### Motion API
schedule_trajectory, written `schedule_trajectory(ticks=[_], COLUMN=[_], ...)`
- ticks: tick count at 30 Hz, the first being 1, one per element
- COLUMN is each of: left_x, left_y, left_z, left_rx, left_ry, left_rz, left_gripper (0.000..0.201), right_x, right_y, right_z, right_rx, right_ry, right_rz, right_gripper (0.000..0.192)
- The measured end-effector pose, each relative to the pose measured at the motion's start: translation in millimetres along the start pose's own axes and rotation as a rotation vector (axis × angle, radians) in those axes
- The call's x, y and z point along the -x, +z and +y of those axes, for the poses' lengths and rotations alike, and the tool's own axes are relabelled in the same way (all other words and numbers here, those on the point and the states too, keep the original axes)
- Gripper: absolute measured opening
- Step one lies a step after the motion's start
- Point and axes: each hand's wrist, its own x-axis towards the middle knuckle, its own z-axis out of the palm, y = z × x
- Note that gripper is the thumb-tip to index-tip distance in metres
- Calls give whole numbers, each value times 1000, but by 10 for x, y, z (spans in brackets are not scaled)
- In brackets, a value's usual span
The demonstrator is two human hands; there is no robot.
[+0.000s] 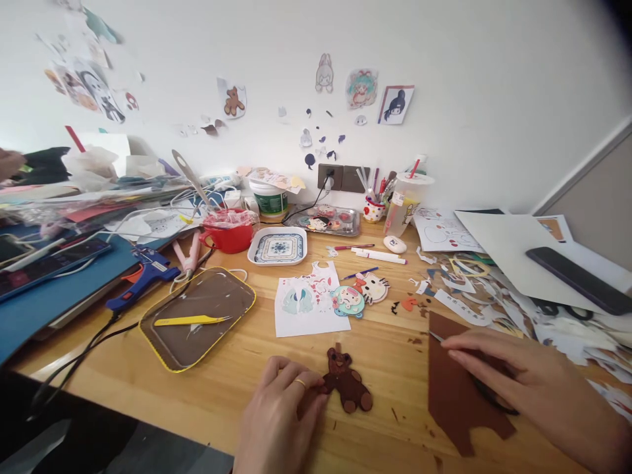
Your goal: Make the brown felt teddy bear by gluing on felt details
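Note:
A dark brown teddy bear cutout (348, 388) lies on the wooden table, its round feet and ears in a lighter brown. My left hand (284, 408), with a ring on one finger, pinches the bear's arm at its left side. At the right, my right hand (523, 375) is closed on a pair of scissors (494, 396); a pointed silver tip and part of a black handle show, the rest is hidden by the fingers. Under that hand lies a brown sheet (447, 388) with curved pieces cut from its lower edge. Small brown scraps are scattered between bear and sheet.
Beyond the bear lie a printed paper (291, 322) and painted character cutouts (348, 301). To the left are a brown tray (197, 296) with yellow tweezers (192, 320), a blue glue gun (148, 276) and a red cup (230, 234). Paper scraps (494, 296) pile up at right.

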Motion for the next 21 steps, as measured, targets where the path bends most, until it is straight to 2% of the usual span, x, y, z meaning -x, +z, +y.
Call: schedule_trajectory(ticks=[4, 8, 10, 12, 14, 18, 21], left_x=[17, 15, 9, 2, -4, -6, 8], left_y=[5, 3, 2, 1, -1, -12, -25], left_z=[13, 23, 29, 38, 51, 61, 20], left_rx=[-14, -21, -24, -20, 0, 54, 86], left_ry=[-55, -68, -44, -32, -23, -40, -104], left_rz=[41, 49, 35, 31, 43, 82, 132], left_gripper=[15, 14, 9, 9, 11, 14, 15], right_x=[218, 326, 352, 370, 388, 425, 446], right_y=[51, 228, 308, 352, 354, 290, 256], right_z=[362, 559, 587, 582, 554, 492, 475], right_rx=[83, 249, 352, 487, 629, 812, 823], right_ry=[97, 113, 8, -164, -276, -277, -249], right_rz=[96, 97, 97, 107, 137, 132, 131], right_gripper=[35, 40, 44, 51, 57, 62, 63])
